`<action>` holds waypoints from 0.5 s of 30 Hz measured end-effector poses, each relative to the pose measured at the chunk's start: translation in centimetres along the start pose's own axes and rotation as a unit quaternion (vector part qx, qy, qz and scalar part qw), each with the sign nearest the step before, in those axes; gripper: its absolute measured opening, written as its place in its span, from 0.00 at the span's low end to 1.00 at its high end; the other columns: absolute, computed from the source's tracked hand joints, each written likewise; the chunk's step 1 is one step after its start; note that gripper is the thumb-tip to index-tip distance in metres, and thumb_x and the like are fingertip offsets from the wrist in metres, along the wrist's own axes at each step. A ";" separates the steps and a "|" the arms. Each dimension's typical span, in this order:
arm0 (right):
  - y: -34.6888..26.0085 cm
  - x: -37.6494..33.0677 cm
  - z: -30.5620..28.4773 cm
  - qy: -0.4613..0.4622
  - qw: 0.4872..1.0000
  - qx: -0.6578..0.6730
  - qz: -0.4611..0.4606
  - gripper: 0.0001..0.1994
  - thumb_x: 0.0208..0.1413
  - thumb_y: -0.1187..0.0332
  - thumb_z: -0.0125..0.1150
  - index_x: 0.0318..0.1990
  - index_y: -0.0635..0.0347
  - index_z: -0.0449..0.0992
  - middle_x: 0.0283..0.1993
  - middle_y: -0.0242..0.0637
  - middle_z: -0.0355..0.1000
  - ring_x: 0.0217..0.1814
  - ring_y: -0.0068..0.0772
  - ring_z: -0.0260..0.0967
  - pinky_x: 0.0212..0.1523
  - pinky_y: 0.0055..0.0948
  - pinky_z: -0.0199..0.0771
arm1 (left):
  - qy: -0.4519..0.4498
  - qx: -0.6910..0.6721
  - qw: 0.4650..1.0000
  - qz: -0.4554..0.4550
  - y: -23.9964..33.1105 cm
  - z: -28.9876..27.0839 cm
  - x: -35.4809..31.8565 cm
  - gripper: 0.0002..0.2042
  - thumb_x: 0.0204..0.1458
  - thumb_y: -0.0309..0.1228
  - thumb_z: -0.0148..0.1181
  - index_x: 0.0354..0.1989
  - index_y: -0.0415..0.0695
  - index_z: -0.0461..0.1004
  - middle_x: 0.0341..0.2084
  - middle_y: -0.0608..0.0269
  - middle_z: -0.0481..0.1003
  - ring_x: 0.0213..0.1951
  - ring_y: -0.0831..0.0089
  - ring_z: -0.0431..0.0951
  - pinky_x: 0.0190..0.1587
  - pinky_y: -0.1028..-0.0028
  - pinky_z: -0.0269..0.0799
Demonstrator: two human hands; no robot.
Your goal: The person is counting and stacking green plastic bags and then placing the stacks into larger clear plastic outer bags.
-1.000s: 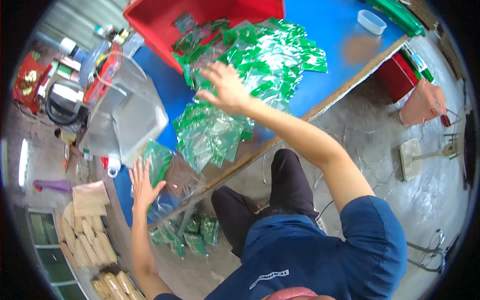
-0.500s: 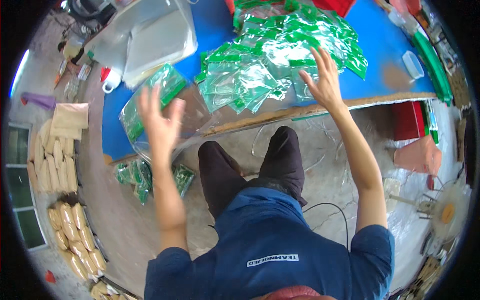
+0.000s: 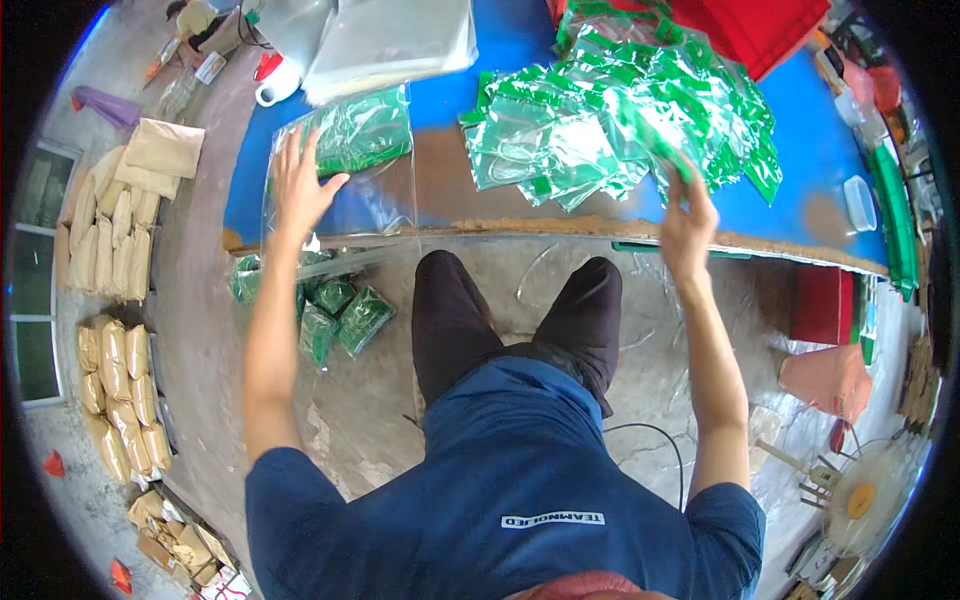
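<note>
My left hand [image 3: 300,190] rests with fingers spread on a large clear plastic bag [image 3: 393,200] at the left of the table. Inside the bag's far end lies a stack of green-edged packets [image 3: 362,130]. At the near edge of the heap, my right hand [image 3: 688,225] pinches a green-topped clear packet [image 3: 660,146], which is blurred by motion. The heap of flat, shiny packets [image 3: 555,135] with green strips spreads over the middle and right of the blue table [image 3: 820,110].
Behind the bag lies a stack of clear plastic sheets or bags [image 3: 390,45], with a white cup with a red top [image 3: 275,80] beside it. Filled green bundles [image 3: 340,315] lie on the floor. Red material [image 3: 760,30] lies beyond the heap; a fan [image 3: 858,500] stands at right.
My right hand has gone from open over the heap to pinching a packet. The clear bag now lies straighter, with my left hand flatter on it. The view has shifted.
</note>
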State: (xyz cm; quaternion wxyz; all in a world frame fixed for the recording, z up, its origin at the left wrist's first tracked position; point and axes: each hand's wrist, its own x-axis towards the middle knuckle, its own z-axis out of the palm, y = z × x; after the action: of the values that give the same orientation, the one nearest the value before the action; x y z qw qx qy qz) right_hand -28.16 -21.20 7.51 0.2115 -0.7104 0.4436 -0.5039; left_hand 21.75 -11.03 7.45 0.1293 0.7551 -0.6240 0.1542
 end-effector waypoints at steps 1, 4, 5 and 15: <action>-1.0 1.0 2.3 0.000 0.998 0.020 -0.053 0.21 0.59 0.83 0.53 0.59 0.59 0.74 0.58 0.48 0.74 0.60 0.46 0.73 0.58 0.36 0.73 | 0.072 -0.081 0.994 0.022 3.4 -0.9 -0.6 0.26 0.54 0.38 0.66 0.61 0.46 0.69 0.61 0.49 0.67 0.62 0.52 0.68 0.63 0.56 0.62; -0.5 2.9 11.2 -0.099 0.983 -0.029 -0.151 0.22 0.62 0.71 0.54 0.64 0.53 0.68 0.65 0.54 0.66 0.67 0.58 0.62 0.66 0.49 0.62 | -0.048 -0.429 0.896 -0.108 15.6 -3.6 -7.4 0.09 0.59 0.33 0.62 0.31 0.41 0.79 0.26 0.62 0.80 0.30 0.77 0.79 0.35 0.74 0.74; 0.5 3.0 13.9 -0.144 0.962 -0.114 -0.200 0.23 0.63 0.64 0.55 0.66 0.50 0.66 0.67 0.56 0.62 0.70 0.62 0.57 0.69 0.56 0.56 | -0.125 -0.518 0.837 -0.127 17.4 -1.7 -9.9 0.14 0.61 0.37 0.60 0.28 0.39 0.79 0.23 0.61 0.79 0.28 0.76 0.80 0.34 0.75 0.75; -5.1 -3.3 11.2 -0.417 0.840 -0.179 -0.296 0.34 0.61 0.42 0.51 0.71 0.49 0.60 0.74 0.48 0.53 0.77 0.57 0.46 0.73 0.67 0.37 | -0.074 -0.822 0.395 -0.404 21.2 1.4 -12.5 0.17 0.64 0.38 0.57 0.50 0.35 0.73 0.45 0.57 0.77 0.44 0.72 0.79 0.46 0.68 0.79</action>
State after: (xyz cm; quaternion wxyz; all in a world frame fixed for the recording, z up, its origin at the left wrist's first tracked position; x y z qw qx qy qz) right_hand -16.21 -17.44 5.10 0.0861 -0.9764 0.1643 -0.1105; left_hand -1.17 -4.26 1.27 0.6875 0.4557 -0.0774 -0.5601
